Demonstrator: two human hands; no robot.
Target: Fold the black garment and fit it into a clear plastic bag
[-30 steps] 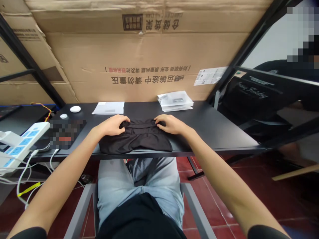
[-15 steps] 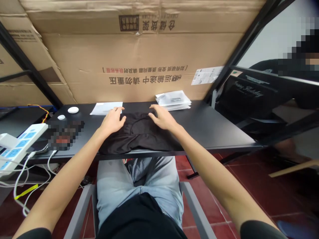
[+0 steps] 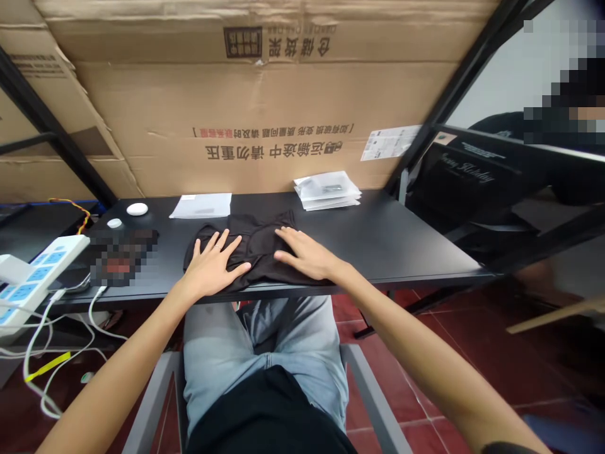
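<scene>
A dark piece of cloth, with seams and folds showing, lies on the black table near its front edge. My left hand rests on the left part of the cloth, palm down and fingers spread. On the right part, my right hand lies flat with its fingers stretched toward the middle. Neither hand grips anything. The cloth under both palms is hidden, and I cannot tell what kind of garment or cover it is.
White plastic packets are stacked behind the cloth, with a flat white packet to their left. A power strip with cables stands at the left. Cardboard walls the back. Another person is at the right.
Both hands have come back toward me from the cloth's far edge. They now lie flatter on it, the left with fingers spread wider. The cloth's left side has shifted and lies more spread.
</scene>
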